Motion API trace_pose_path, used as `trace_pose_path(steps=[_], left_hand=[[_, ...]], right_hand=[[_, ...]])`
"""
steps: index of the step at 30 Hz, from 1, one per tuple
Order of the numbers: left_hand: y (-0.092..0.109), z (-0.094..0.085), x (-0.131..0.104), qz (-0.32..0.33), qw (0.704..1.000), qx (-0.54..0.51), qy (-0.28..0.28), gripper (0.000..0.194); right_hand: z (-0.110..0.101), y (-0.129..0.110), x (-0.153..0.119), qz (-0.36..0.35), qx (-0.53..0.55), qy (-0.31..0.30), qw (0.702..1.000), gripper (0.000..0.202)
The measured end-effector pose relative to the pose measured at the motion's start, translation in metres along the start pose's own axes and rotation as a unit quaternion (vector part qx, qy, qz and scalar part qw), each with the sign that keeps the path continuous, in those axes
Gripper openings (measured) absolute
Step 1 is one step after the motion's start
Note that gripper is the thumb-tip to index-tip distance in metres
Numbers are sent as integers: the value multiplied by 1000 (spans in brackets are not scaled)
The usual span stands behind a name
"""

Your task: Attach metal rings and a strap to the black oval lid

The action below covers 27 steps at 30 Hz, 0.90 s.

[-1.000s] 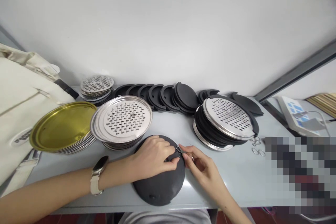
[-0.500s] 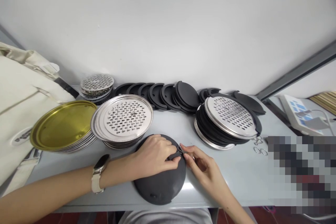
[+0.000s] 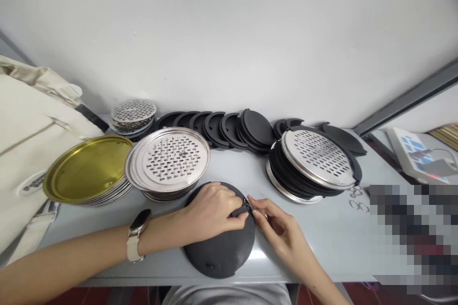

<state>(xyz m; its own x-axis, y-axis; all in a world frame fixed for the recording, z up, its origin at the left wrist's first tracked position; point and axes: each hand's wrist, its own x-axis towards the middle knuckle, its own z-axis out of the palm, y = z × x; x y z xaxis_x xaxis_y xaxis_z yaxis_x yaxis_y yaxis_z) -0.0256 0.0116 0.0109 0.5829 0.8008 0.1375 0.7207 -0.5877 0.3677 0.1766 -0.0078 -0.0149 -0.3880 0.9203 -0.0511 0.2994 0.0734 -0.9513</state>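
Note:
A round black disc [image 3: 223, 252] lies flat near the front edge of the table. My left hand [image 3: 218, 209], with a watch on its wrist, rests on top of the disc, fingers curled and thumb close to the disc's right rim. At that same rim, my right hand [image 3: 274, 221] pinches a small metal ring [image 3: 246, 202] between thumb and forefinger. The fingers partly cover the ring, so how far it is joined to the disc cannot be made out.
Silver perforated plates [image 3: 173, 157] and gold plates [image 3: 88, 167] are stacked at left. Black notched discs [image 3: 214, 128] line the wall. To the right stands a pile of black discs topped by a perforated plate [image 3: 318, 157], with loose metal rings [image 3: 359, 206] beside it. A cream bag [image 3: 21, 128] sits far left.
The view has shifted slightly. Both hands keep the same hold at the disc's right rim, with barely any visible movement.

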Motion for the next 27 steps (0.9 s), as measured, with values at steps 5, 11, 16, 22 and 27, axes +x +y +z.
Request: trace_pose_path(steps=[5, 11, 16, 22, 27], left_hand=[[1, -1, 0, 0, 1000, -1, -2, 21], [-2, -2, 0, 14, 1000, 2, -3, 24], [-1, -5, 0, 17, 1000, 10, -14, 28], [4, -12, 0, 1, 1000, 13, -21, 30], [3, -7, -1, 3, 1000, 12, -10, 26]], right_hand=[[2, 1, -1, -1, -11, 0, 1000, 32], [3, 2, -2, -23, -40, 13, 999, 34], [2, 1, -1, -24, -36, 14, 999, 34], [1, 1, -2, -23, -40, 11, 999, 35], [-1, -2, -1, -17, -56, 0, 998, 38]])
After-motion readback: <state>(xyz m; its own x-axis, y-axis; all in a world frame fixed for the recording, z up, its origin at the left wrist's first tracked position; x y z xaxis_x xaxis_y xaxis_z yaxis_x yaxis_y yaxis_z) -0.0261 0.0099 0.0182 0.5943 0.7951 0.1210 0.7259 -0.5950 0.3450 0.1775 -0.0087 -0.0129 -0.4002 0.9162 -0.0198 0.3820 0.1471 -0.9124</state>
